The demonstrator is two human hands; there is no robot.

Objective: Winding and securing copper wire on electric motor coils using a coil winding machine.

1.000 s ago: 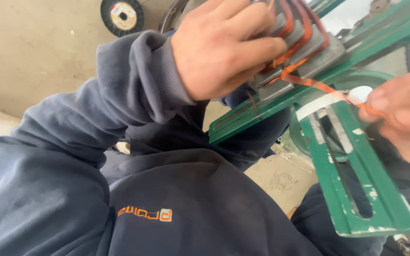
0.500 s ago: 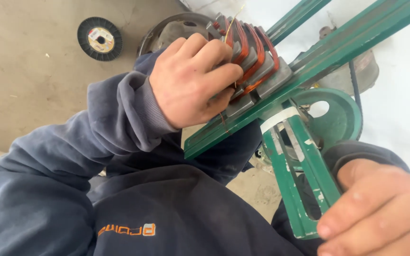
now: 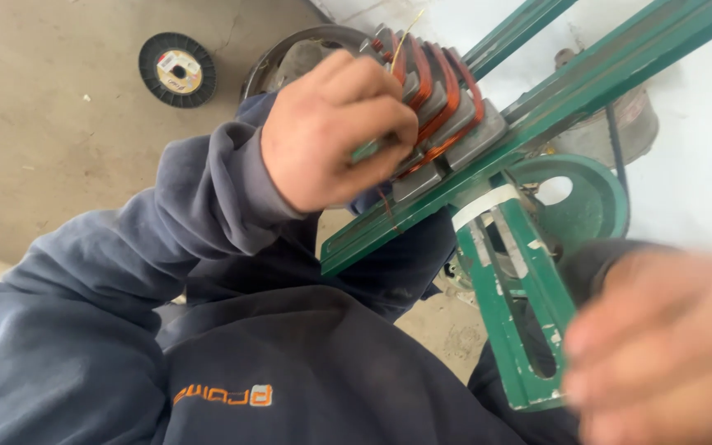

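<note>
My left hand [image 3: 335, 132] is closed around the near end of a grey stepped coil former [image 3: 455, 124] wound with bands of copper wire [image 3: 422, 78]. The former sits on a slanted green metal bar [image 3: 587, 82]. Below the bar a green slotted arm [image 3: 521, 330] with a white tape band hangs down in front of a green pulley wheel [image 3: 595, 198]. My right hand [image 3: 661, 354] is at the lower right, next to the arm's lower end. It is heavily blurred, so its fingers cannot be made out. My dark blue sleeves and jacket fill the lower left.
A black spool with a yellow label [image 3: 177, 70] lies on the concrete floor at the upper left. A dark metal ring [image 3: 290, 45] lies behind my left hand. A belt and a grey drum [image 3: 620, 124] sit behind the bar, against a white surface.
My right hand has left the copper wire strand at the right and dropped to the lower right beside the green arm. My left hand stays on the former.
</note>
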